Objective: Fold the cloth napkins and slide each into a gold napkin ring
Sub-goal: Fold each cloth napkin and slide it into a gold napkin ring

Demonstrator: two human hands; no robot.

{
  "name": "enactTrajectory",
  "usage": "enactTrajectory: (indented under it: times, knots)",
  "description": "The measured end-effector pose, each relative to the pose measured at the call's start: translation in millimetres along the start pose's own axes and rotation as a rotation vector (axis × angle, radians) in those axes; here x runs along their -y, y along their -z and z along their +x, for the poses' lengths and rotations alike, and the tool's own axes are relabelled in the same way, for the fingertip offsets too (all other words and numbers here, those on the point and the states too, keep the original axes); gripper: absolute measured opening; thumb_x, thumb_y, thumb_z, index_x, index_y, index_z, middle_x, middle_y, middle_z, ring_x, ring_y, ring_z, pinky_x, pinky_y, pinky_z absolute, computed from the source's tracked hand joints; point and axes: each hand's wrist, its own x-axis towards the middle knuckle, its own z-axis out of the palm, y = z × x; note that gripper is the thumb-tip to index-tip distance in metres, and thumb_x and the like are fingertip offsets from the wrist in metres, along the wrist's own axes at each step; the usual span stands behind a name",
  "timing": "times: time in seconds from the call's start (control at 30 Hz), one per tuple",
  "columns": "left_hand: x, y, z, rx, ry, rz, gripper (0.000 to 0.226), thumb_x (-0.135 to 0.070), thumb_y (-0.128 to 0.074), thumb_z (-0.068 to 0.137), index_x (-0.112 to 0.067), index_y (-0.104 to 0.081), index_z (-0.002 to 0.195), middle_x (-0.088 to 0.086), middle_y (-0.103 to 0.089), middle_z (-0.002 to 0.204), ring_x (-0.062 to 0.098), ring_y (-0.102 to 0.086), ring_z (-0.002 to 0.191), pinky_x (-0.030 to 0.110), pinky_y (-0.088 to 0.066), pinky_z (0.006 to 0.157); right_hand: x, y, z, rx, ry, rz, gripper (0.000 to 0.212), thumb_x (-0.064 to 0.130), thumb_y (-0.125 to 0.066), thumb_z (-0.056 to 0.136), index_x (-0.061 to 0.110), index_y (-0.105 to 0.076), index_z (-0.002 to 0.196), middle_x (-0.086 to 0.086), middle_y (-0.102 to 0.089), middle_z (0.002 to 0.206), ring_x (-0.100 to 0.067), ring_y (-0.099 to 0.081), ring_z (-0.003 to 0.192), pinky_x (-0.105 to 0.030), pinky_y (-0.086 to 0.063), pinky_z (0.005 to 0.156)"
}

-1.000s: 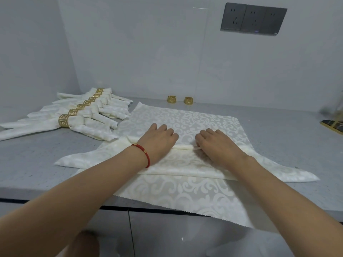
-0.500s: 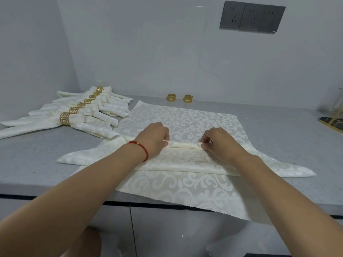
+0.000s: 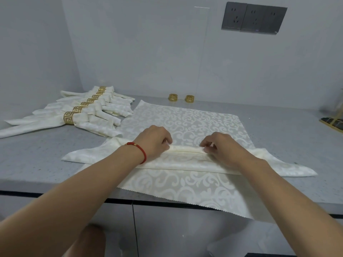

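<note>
A cream folded napkin (image 3: 185, 161) lies as a long band across a flat patterned napkin (image 3: 193, 121) spread on the grey counter. My left hand (image 3: 155, 140) and my right hand (image 3: 220, 147) both pinch the band's raised far fold, fingers curled over it, about a hand's width apart. Two loose gold napkin rings (image 3: 173, 97) (image 3: 190, 99) stand by the back wall beyond the cloth. A row of finished ringed napkins (image 3: 89, 115) lies at the left.
The flat napkin hangs over the counter's front edge (image 3: 55, 193). A dark tray with a gold rim (image 3: 334, 123) sits at the far right. Grey wall sockets (image 3: 254, 18) are mounted above. Bare counter lies right of the cloth.
Both hands went from lying flat on the band to pinching its far fold, which now stands up as a small ridge. They have moved slightly apart.
</note>
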Motion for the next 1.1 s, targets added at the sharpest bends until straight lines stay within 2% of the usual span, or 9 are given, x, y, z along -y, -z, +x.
enactTrajectory:
  times: [0.2, 0.33, 0.5, 0.63, 0.77, 0.87, 0.93, 1.0, 1.1]
  knots:
    - [-7, -6, -8, -0.050, -0.148, 0.348, 0.007, -0.016, -0.054, 0.096, -0.024, -0.053, 0.095, -0.005, -0.051, 0.100, 0.018, -0.048, 0.094, 0.036, -0.041, 0.083, 13, 3, -10, -0.057, 0.165, -0.441, 0.006, 0.025, -0.052, 0.100, 0.020, -0.055, 0.099, 0.004, -0.060, 0.098, -0.020, -0.053, 0.090, -0.034, -0.039, 0.077]
    - [-16, -2, -15, -0.015, -0.310, 0.558, 0.020, -0.003, -0.047, 0.091, -0.020, -0.054, 0.099, -0.003, -0.053, 0.097, 0.020, -0.052, 0.090, 0.031, -0.035, 0.076, 26, -1, -27, -0.055, 0.343, -0.647, 0.010, 0.010, -0.049, 0.099, 0.017, -0.049, 0.106, 0.000, -0.054, 0.101, -0.021, -0.051, 0.087, -0.033, -0.038, 0.073]
    - [-9, 6, -16, 0.019, -0.162, 0.188, 0.014, -0.012, -0.056, 0.091, -0.019, -0.068, 0.089, -0.006, -0.062, 0.082, 0.018, -0.062, 0.081, 0.030, -0.049, 0.070, 25, 15, -25, 0.053, 0.165, -0.406, 0.014, 0.013, -0.053, 0.096, 0.026, -0.059, 0.097, 0.006, -0.058, 0.101, -0.019, -0.058, 0.089, -0.033, -0.047, 0.073]
    - [-3, 2, -17, 0.015, -0.001, -0.030, 0.010, -0.018, -0.065, 0.092, -0.018, -0.073, 0.098, -0.012, -0.059, 0.077, 0.010, -0.059, 0.078, 0.019, -0.040, 0.065, 16, 10, -22, 0.049, 0.063, -0.186, 0.017, 0.013, -0.060, 0.096, 0.020, -0.074, 0.104, 0.002, -0.068, 0.101, -0.019, -0.064, 0.093, -0.037, -0.054, 0.080]
    - [-10, 0, -20, 0.042, -0.056, 0.167, 0.008, -0.020, -0.059, 0.096, -0.024, -0.055, 0.089, -0.006, -0.053, 0.098, 0.016, -0.051, 0.091, 0.031, -0.042, 0.082, 21, 7, -29, -0.014, 0.138, -0.429, 0.012, 0.020, -0.053, 0.100, 0.020, -0.064, 0.103, 0.005, -0.062, 0.102, -0.020, -0.057, 0.097, -0.034, -0.042, 0.071]
    - [-19, 0, -27, -0.058, -0.213, 0.471, 0.013, -0.010, -0.051, 0.095, -0.023, -0.049, 0.095, -0.005, -0.052, 0.095, 0.019, -0.050, 0.089, 0.033, -0.033, 0.076, 31, 8, -40, -0.044, 0.243, -0.576, 0.012, 0.019, -0.045, 0.103, 0.015, -0.053, 0.110, 0.000, -0.055, 0.106, -0.023, -0.054, 0.093, -0.032, -0.035, 0.072]
    - [-24, -1, -36, -0.038, -0.313, 0.562, 0.021, -0.002, -0.047, 0.092, -0.021, -0.050, 0.101, -0.003, -0.051, 0.096, 0.020, -0.049, 0.087, 0.031, -0.032, 0.072, 36, 3, -48, -0.080, 0.345, -0.610, 0.007, 0.009, -0.055, 0.095, 0.013, -0.054, 0.100, -0.003, -0.055, 0.094, -0.023, -0.050, 0.079, -0.033, -0.035, 0.066]
    - [-22, 1, -42, 0.012, -0.338, 0.524, 0.021, -0.001, -0.048, 0.090, -0.020, -0.051, 0.100, -0.003, -0.051, 0.096, 0.018, -0.048, 0.084, 0.030, -0.034, 0.069, 34, 1, -52, -0.054, 0.346, -0.606, 0.016, 0.003, -0.061, 0.087, 0.016, -0.054, 0.092, 0.001, -0.051, 0.086, -0.019, -0.041, 0.072, -0.032, -0.034, 0.061]
    - [-14, 8, -44, 0.047, -0.233, 0.248, 0.014, -0.015, -0.049, 0.094, -0.020, -0.060, 0.087, -0.006, -0.058, 0.088, 0.015, -0.054, 0.080, 0.032, -0.047, 0.069, 29, 13, -49, 0.048, 0.209, -0.426, 0.016, 0.010, -0.054, 0.092, 0.026, -0.056, 0.092, 0.008, -0.053, 0.092, -0.018, -0.052, 0.084, -0.034, -0.044, 0.068]
